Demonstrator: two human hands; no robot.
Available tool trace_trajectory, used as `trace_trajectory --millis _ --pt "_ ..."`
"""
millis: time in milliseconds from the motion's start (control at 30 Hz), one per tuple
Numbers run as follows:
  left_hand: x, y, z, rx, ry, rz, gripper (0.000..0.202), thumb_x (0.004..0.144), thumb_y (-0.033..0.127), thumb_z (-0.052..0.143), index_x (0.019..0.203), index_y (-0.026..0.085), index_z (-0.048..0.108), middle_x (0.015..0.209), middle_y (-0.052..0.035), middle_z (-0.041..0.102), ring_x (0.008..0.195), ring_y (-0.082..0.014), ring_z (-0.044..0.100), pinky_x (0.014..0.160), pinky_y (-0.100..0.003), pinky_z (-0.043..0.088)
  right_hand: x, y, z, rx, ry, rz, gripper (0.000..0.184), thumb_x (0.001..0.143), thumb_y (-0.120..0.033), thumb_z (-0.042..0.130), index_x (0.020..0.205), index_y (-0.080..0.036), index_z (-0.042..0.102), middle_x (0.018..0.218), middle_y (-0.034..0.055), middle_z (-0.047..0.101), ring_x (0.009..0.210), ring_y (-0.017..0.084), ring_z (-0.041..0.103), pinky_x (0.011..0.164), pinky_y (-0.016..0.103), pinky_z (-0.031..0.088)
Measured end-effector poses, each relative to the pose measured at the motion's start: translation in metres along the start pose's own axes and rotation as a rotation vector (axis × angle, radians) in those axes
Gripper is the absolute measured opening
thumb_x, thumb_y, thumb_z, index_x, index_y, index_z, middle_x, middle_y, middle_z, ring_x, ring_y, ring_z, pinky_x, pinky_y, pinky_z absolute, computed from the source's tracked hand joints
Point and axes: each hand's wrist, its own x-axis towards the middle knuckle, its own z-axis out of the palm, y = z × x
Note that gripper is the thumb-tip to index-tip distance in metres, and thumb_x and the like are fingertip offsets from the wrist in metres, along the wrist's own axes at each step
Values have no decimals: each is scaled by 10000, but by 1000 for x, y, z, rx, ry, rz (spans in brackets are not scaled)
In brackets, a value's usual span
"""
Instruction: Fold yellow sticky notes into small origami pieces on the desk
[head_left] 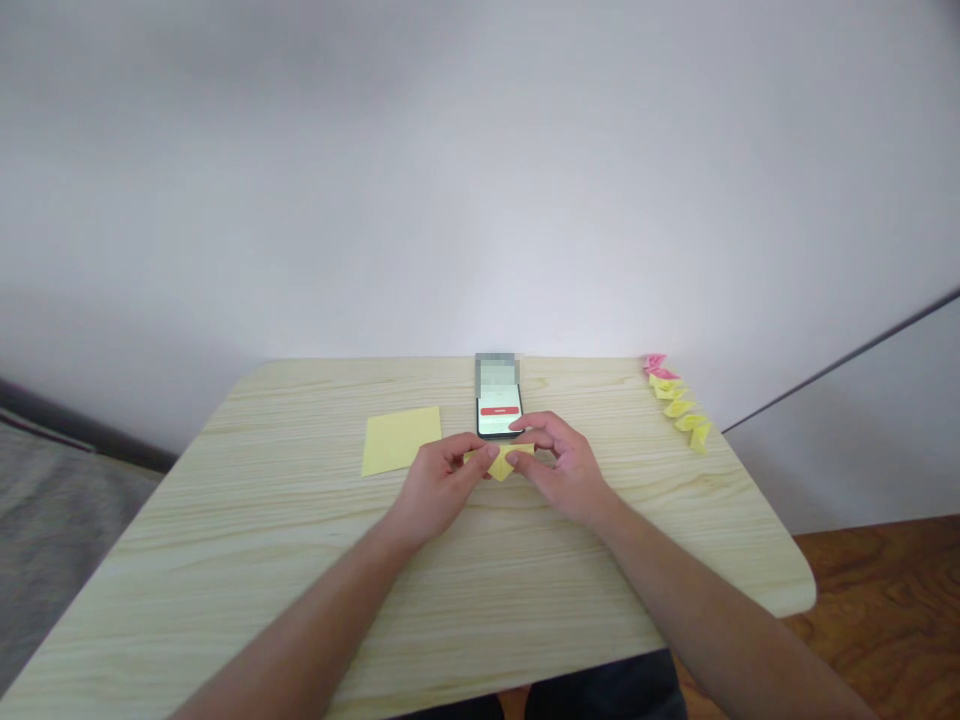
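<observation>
Between my two hands is a small piece of folded yellow paper (501, 466), with a point facing down toward me. My left hand (444, 480) pinches its left side between thumb and fingers. On the other side, my right hand (561, 468) grips the paper with the thumb in front, its index finger stretched out above. Just beyond my hands a phone (499, 400) lies with its screen lit, close to the right fingertips. Left of my left hand rests a flat sheet of yellow paper (397, 438). My fingers cover parts of the folded paper.
Along the right edge of the wooden table (300, 560) sit several folded yellow paper pieces (679, 408) in a row, with a pink folded paper piece (657, 366) at the far end. A white wall (480, 180) stands behind the table.
</observation>
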Motion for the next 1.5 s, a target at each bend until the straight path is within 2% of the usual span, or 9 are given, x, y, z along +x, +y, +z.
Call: trace_trajectory --millis 233,367,467,700,1033,1167,1267,1400,1500 --pt "-3 1 -1 77 16 76 313 945 461 607 849 185 720 782 -6 698 764 -164 609 722 -271 447 2 0 0 51 -23 55 411 851 -352 754 1233 -265 630 979 34 760 817 179 696 669 277 508" --pt "-3 -1 1 109 29 132 278 956 427 603 873 194 728 816 -7 710 792 -162 626 740 -268 453 7 5 -1 147 -111 160 297 848 -463 750 998 -208 732 881 42 754 773 177 682 680 286 519" --pt "-3 0 1 106 35 164 252 962 399 601 878 202 734 825 -2 719 792 -155 631 741 -260 452 8 8 -2 166 -148 168 291 863 -486 729 874 -195 749 800 33 736 743 173 666 674 283 517" --pt "-4 0 0 80 4 164 219 955 385 616 901 208 731 835 2 722 799 -154 640 746 -258 467 6 4 -6 21 -101 94 313 860 -499 728 907 -197 793 844 45 751 736 178 642 664 288 493" --pt "-5 -2 -4 140 23 105 267 959 431 596 875 207 714 723 15 672 707 -142 608 682 -257 443 8 2 -15 -110 -219 120 344 945 -498 619 924 -204 799 880 42 783 812 186 696 747 285 506" --pt "-5 0 -3 140 28 95 307 952 443 601 805 193 702 652 25 624 636 -123 543 630 -249 408 8 1 -17 -171 -222 88 333 959 -477 606 912 -212 802 877 40 789 823 185 713 765 282 517" --pt "-5 2 -3 110 36 69 314 939 451 617 794 189 711 598 32 579 592 -117 499 585 -247 376 8 -4 -18 -160 -204 82 319 959 -462 613 899 -206 794 818 32 780 767 170 709 728 268 523" --pt "-5 3 -3 38 57 58 256 931 426 633 942 195 743 599 31 584 587 -125 510 587 -250 396 8 -8 -18 -170 -174 65 376 970 -440 606 730 -191 754 694 18 737 647 130 660 634 239 494" --pt "-5 0 -4 -9 69 95 238 935 400 633 960 193 747 674 3 650 652 -141 576 648 -263 455 9 -5 -17 -28 -134 80 279 929 -432 672 842 -190 779 705 23 751 626 138 678 627 260 528"
